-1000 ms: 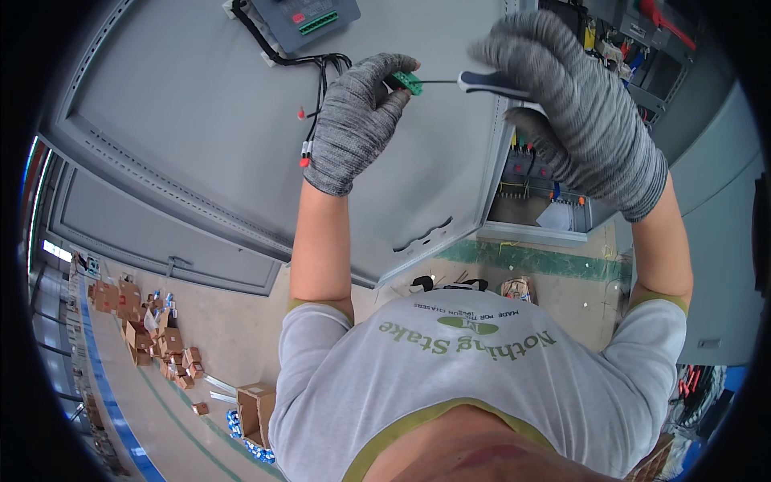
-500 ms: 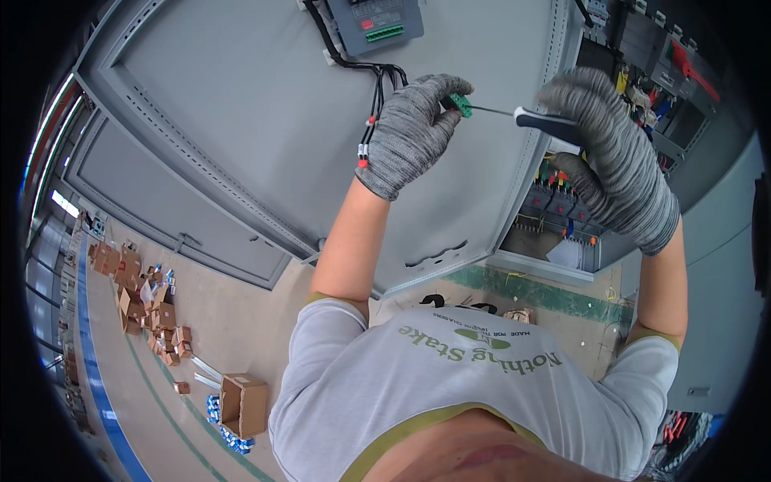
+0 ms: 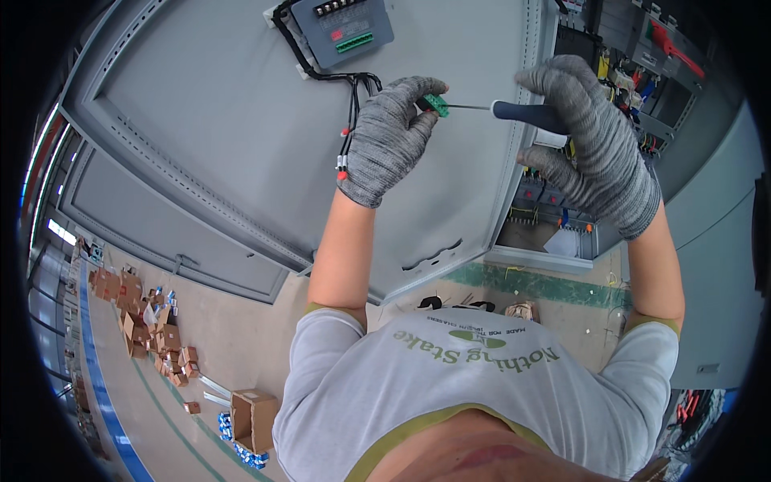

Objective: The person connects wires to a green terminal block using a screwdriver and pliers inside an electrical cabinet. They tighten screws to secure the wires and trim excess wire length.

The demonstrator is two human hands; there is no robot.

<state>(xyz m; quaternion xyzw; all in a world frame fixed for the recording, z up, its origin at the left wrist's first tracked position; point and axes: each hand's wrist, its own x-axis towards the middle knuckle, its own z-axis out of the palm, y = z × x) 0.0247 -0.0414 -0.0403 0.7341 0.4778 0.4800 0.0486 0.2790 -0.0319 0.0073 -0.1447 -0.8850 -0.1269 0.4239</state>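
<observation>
Both my hands wear grey knit gloves in front of a grey cabinet door point(image 3: 450, 185). My left hand point(image 3: 384, 145) pinches a small green terminal block point(image 3: 436, 104) between thumb and fingers. Black wires point(image 3: 352, 116) with red and white markers hang beside that hand; where they end is hidden. A screwdriver point(image 3: 526, 114) with a dark handle lies level, its thin shaft reaching the terminal block. My right hand point(image 3: 594, 149) holds the handle's end loosely at the palm, with its fingers stretched and thumb apart.
On the door above my left hand sits a grey device point(image 3: 344, 28) with a green socket. To the right, an open cabinet point(image 3: 554, 249) holds wiring and a red lever point(image 3: 676, 50). Cardboard boxes point(image 3: 253, 422) lie on the floor at lower left.
My hands, the terminal block and the screwdriver appear farther left in the picture, as does the door. My right fingers have shifted around the screwdriver handle.
</observation>
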